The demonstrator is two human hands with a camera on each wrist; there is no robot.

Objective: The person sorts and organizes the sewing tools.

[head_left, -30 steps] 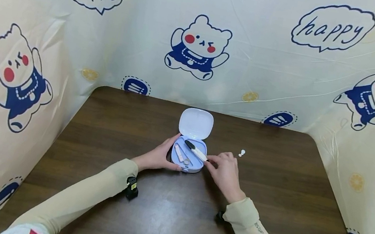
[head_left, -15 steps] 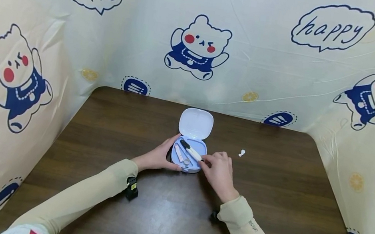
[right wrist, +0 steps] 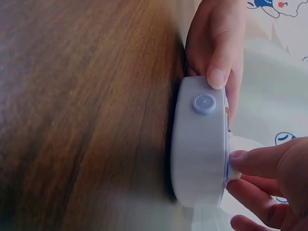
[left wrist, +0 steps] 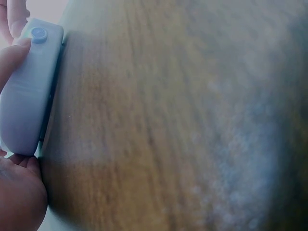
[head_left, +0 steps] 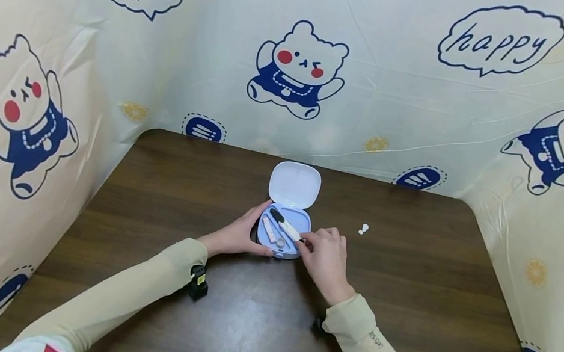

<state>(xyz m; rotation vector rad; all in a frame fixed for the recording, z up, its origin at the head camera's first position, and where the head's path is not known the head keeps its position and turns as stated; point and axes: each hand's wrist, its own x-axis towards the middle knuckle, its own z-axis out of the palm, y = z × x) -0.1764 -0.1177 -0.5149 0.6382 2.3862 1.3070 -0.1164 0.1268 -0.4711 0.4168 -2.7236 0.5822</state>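
Observation:
A pale blue case [head_left: 288, 255] stands on the table with its lid [head_left: 294, 185] raised toward the back. My left hand [head_left: 239, 235] grips its left side, the thumb along the front near the round button [right wrist: 204, 103]. In the head view, my right hand [head_left: 326, 262] pinches the white end of a slim black-and-white, pen-shaped tool [head_left: 286, 226]. This tool slants across the inside of the case, its black end toward the back left. Beside it lie a small pinkish-white stick [head_left: 269, 230] and a small round piece [head_left: 280, 242]. The right fingertips hide the tool's near end.
Two tiny white pieces [head_left: 364, 229] lie on the dark wooden table [head_left: 410, 268] right of the case. A printed cloth [head_left: 210, 68] encloses the table's back and sides.
My right hand has moved slightly left, bringing the pen-shaped tool farther over the inside of the case. The left hand and the case have stayed in place.

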